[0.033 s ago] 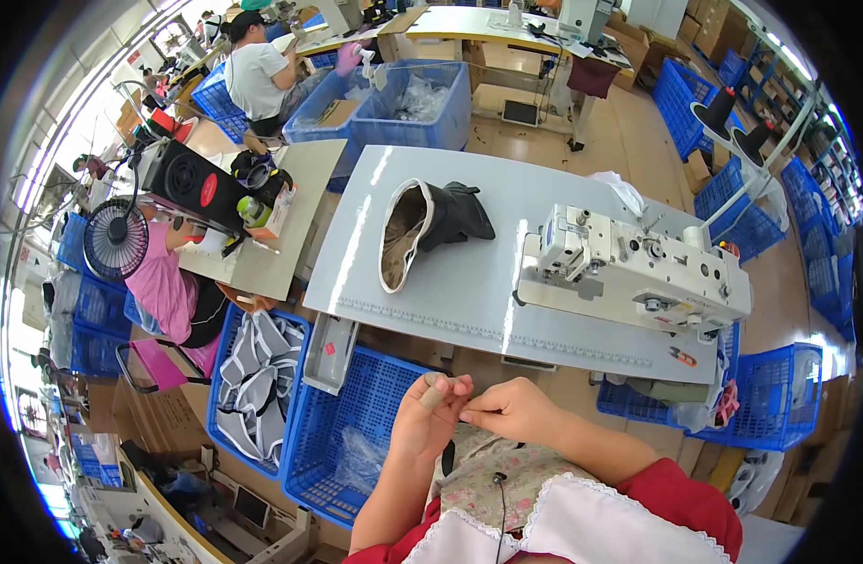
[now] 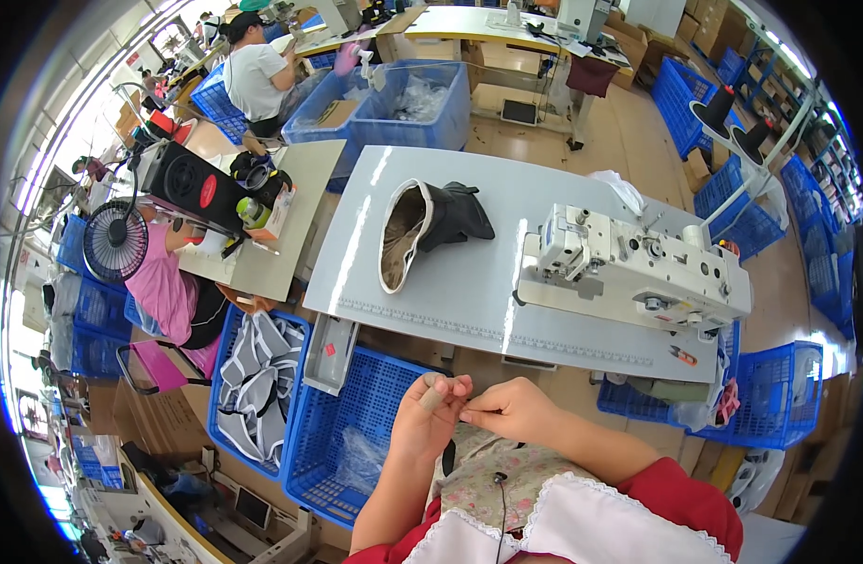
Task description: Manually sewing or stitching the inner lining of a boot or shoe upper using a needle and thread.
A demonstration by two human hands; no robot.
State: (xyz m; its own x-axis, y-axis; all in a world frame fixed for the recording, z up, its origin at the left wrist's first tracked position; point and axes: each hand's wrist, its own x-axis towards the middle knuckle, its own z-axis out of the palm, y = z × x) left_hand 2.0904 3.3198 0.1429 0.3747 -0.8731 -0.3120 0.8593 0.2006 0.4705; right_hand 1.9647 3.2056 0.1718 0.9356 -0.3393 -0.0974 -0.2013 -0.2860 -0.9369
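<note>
My left hand (image 2: 424, 418) is raised in front of my lap at the table's near edge, fingers curled in, with a tan wrap around one finger. Close against its fingertips, my right hand (image 2: 518, 410) pinches with thumb and forefinger. Whatever lies between the fingertips is too small to make out. Beyond them, on the grey sewing table (image 2: 422, 305), a dark boot-shaped piece (image 2: 445, 216) with a white-edged opening and brown lining lies on its side. To its right stands a white sewing machine (image 2: 643, 263). Small orange-handled snips (image 2: 682, 355) lie near the table's right front corner.
Left of my lap stand a blue crate (image 2: 304, 446) with clear plastic inside and another holding grey-white cut pieces (image 2: 262, 381). A metal tray (image 2: 330, 355) adjoins the table. A black fan (image 2: 116, 239) and a co-worker in pink (image 2: 163, 291) are at left.
</note>
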